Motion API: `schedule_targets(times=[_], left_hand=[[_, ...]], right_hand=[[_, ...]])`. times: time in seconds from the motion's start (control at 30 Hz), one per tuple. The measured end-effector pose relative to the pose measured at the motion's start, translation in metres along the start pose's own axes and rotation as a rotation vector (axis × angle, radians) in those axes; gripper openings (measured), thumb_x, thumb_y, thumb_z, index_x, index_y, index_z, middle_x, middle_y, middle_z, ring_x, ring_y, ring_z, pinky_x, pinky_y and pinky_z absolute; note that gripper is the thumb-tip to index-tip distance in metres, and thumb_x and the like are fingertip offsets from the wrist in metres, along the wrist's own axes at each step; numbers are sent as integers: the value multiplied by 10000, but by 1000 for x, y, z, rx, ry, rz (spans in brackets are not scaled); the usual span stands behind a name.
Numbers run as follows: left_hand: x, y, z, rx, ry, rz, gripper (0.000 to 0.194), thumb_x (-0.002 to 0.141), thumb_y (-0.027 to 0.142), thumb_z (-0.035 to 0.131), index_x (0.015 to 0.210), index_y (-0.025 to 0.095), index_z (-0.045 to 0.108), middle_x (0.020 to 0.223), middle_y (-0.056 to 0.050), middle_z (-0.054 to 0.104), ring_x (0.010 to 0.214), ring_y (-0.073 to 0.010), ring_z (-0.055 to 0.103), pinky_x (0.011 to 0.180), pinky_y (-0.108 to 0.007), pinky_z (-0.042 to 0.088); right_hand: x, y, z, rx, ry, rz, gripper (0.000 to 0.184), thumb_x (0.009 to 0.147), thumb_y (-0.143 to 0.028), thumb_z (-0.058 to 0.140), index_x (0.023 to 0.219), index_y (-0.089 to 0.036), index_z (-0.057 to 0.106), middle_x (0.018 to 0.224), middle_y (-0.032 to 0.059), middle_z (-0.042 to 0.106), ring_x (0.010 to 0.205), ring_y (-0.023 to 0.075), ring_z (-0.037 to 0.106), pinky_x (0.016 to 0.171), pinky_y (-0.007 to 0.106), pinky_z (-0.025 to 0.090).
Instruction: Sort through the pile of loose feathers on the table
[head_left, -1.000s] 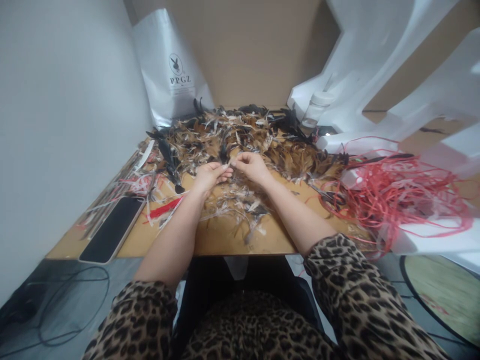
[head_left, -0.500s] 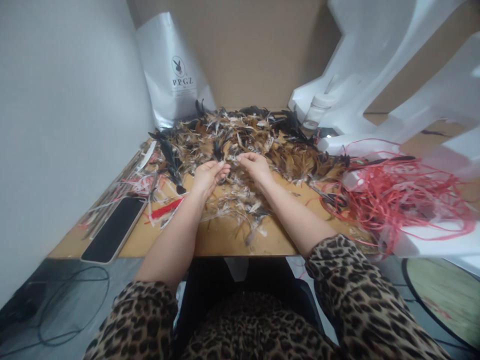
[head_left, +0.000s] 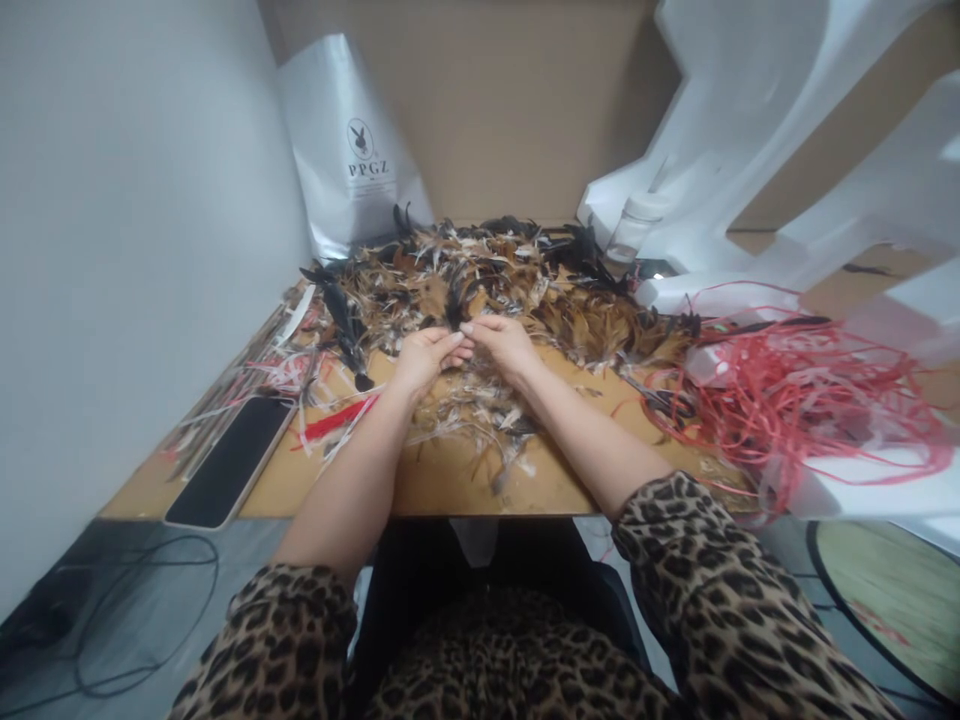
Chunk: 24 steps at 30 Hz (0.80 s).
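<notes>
In the middle of the table, my left hand (head_left: 428, 357) is closed in a pinch on the lower end of a dark feather (head_left: 455, 298), which points up and away from me. My right hand (head_left: 504, 343) meets it from the other side, thumb and forefinger pinched at that same lower end. The fingertips touch, and the exact spot they grip is too small to see clearly. Behind both hands spreads a large pile of brown, black and white feathers (head_left: 577, 310). Loose feather scraps and fluff (head_left: 487, 405) lie between my forearms.
A phone (head_left: 230, 462) lies at the table's (head_left: 450, 490) left edge, near a red strip (head_left: 337, 417). Tangled pink-red strings (head_left: 810, 400) cover the right side. A silver bag (head_left: 352, 150) and a clear jar (head_left: 636, 225) stand at the back. Scissors (head_left: 664, 400) lie near the strings.
My hands were together, then moved slightly apart, the dark feather staying with my left hand. Now the fingertips meet again at the feather's lower end.
</notes>
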<state>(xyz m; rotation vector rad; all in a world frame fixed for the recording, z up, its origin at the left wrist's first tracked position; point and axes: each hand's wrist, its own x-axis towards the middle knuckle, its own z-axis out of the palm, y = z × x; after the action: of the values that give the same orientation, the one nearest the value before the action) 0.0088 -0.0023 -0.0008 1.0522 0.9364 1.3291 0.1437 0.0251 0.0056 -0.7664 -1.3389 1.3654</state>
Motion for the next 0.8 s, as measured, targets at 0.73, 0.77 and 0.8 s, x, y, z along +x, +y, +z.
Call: schedule_targets(times=[0.73, 0.77, 0.8], left_hand=[[-3, 3, 3, 217, -18, 41, 243, 623, 307, 684, 694, 80, 632, 629, -85, 664, 537, -136, 617, 538, -239, 483], [-3, 3, 3, 213, -15, 36, 240, 621, 304, 686, 696, 82, 631, 636, -84, 665, 542, -135, 618, 539, -236, 482], [-3, 3, 3, 208, -13, 30, 237, 620, 301, 686, 700, 84, 632, 650, -85, 669, 549, -134, 620, 535, -231, 480]], right_hand=[[-5, -6, 3, -207, 14, -23, 349, 578, -468, 673, 574, -137, 562, 526, -25, 512, 515, 80, 443, 502, 210, 338], [-5, -6, 3, -193, 21, -18, 345, 576, -462, 675, 576, -137, 559, 524, -29, 507, 509, 77, 437, 502, 210, 338], [-5, -5, 3, -187, 30, -17, 341, 576, -457, 675, 578, -138, 555, 521, -33, 501, 503, 74, 429, 502, 210, 338]])
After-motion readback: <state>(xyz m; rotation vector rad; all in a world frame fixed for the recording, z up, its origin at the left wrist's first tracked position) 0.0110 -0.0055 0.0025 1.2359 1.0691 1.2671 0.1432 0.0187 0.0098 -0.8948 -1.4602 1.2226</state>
